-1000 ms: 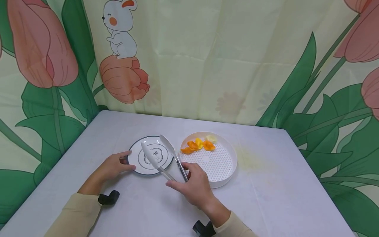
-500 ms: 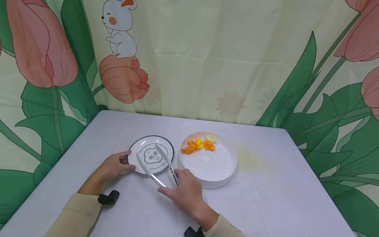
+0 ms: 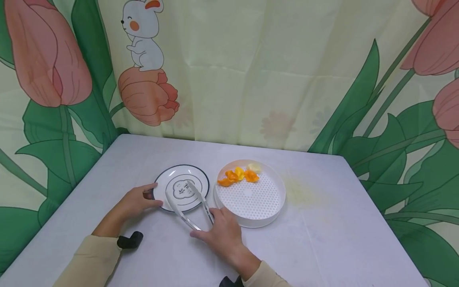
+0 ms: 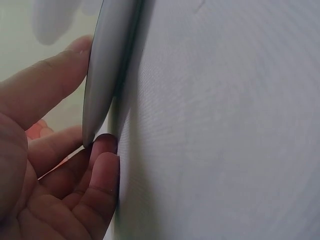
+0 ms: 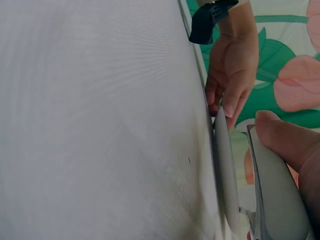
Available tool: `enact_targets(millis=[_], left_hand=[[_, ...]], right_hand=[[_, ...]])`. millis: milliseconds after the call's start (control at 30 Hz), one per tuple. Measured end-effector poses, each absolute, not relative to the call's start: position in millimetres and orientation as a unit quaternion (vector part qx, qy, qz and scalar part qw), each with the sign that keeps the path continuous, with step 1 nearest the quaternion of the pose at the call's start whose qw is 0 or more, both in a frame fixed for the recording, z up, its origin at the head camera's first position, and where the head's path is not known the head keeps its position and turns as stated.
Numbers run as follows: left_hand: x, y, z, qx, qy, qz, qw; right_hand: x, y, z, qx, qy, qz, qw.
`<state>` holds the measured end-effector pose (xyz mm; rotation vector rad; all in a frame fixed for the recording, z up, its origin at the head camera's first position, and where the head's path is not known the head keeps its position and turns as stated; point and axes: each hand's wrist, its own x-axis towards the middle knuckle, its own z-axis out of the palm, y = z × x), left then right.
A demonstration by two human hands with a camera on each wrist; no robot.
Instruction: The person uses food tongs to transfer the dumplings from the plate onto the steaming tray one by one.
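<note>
A white plate (image 3: pixel 165 178) with a dark blue rim and a printed emblem lies on the table. My left hand (image 3: pixel 133 204) holds its left edge; in the left wrist view the thumb (image 4: pixel 75 57) is on the rim, with curled fingers under and beside the edge. My right hand (image 3: pixel 226 233) grips a pair of metal tongs (image 3: pixel 188 220) between thumb and fingers. The spread tong tips lie over the plate, with nothing between them. In the right wrist view one tong arm (image 5: pixel 277 195) runs under the thumb, close to the plate (image 5: pixel 226 170) seen edge-on.
Right of the plate stands a round white tray (image 3: pixel 247 221) with a perforated bottom. Near its back left lie crinkled orange pieces (image 3: pixel 229 176), a yellow piece (image 3: pixel 239 173) and a pale piece (image 3: pixel 254 167). A curtain (image 3: pixel 233 79) with tulips and a rabbit hangs behind the table (image 3: pixel 322 247).
My right hand has moved left and a little toward me, and the tong tips have come down over the plate, spread slightly less. The left hand stays at the plate's edge.
</note>
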<state>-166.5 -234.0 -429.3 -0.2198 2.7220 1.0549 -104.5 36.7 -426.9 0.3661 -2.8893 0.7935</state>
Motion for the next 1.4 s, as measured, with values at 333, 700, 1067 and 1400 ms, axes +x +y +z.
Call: enact_targets(millis=[333,700,1067,1400], left_hand=[[-166,-235,-431,-0.073,0.924,0.361,0.102],[-164,-233,-431,-0.069,0.925,0.361,0.099],[-163,-236,-431,-0.065,0.925,0.359,0.104],[-165,-237,-430,-0.06,0.924,0.363,0.107]], right_hand=[[-105,35,-432,0.104,-0.951,0.289,0.037],[-103,34,-433,0.111,-0.954,0.277,0.017],[-96,33,-429,0.114,-0.958,0.262,-0.006],[-101,47,-419,0.136,-0.947,0.289,-0.042]])
